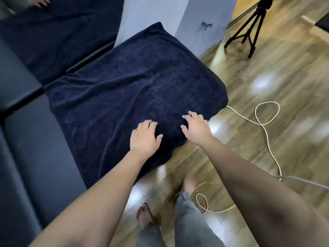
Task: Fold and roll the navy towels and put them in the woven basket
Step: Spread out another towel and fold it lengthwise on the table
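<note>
A: While both arms reach out, where's the navy towel?
B: Spread flat over the dark padded bench, its right and near edges draped over the side toward the wood floor.
A: Hands?
B: Left hand lies palm down on the towel's near part, fingers loosely spread, thumb out to the right. Right hand just to its right at the towel's right edge, fingers spread and slightly bent, touching cloth. Neither pinches anything that I can see.
A: Surroundings?
B: White cable looped on the floor at right, black tripod far right. Frame's motion-blurred.
</note>
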The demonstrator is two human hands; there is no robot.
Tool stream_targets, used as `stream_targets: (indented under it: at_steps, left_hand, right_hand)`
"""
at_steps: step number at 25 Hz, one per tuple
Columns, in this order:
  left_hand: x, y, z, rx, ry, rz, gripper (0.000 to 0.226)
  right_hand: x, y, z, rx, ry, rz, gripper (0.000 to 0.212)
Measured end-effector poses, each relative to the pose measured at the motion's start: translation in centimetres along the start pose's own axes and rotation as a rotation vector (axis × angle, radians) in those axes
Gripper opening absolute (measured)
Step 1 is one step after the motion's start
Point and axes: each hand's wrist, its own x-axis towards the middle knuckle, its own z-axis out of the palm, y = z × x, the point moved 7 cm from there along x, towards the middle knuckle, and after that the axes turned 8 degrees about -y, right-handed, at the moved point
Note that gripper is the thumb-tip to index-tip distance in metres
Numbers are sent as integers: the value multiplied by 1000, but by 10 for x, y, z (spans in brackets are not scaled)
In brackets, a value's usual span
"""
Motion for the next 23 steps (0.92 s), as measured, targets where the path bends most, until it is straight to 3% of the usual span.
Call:
stream_targets:
  at_steps: [2, 5, 8, 10, 15, 23]
  left_hand:
    - [36, 49, 0, -62, -43, 86, 66]
    - [58, 99, 31, 55, -282, 88, 72]
    - [74, 115, 24, 93, -208, -2, 60]
    - [94, 129, 9, 120, -174, 36, 59]
    - [136, 158, 0, 67, -332, 172, 88]
    - [209, 193, 18, 121, -386, 170, 111]
  right_hand:
    - [17, 48, -23, 76, 18, 73, 48]
    - [27, 101, -41, 191, 28, 92, 42]
    - [40, 134, -56, 487, 104, 131, 37]
    - [49, 154, -67, 651, 144, 229, 38]
    - [69, 195, -71, 839, 235, 386, 45]
    - [113, 227, -69, 1144, 278, 376, 56]
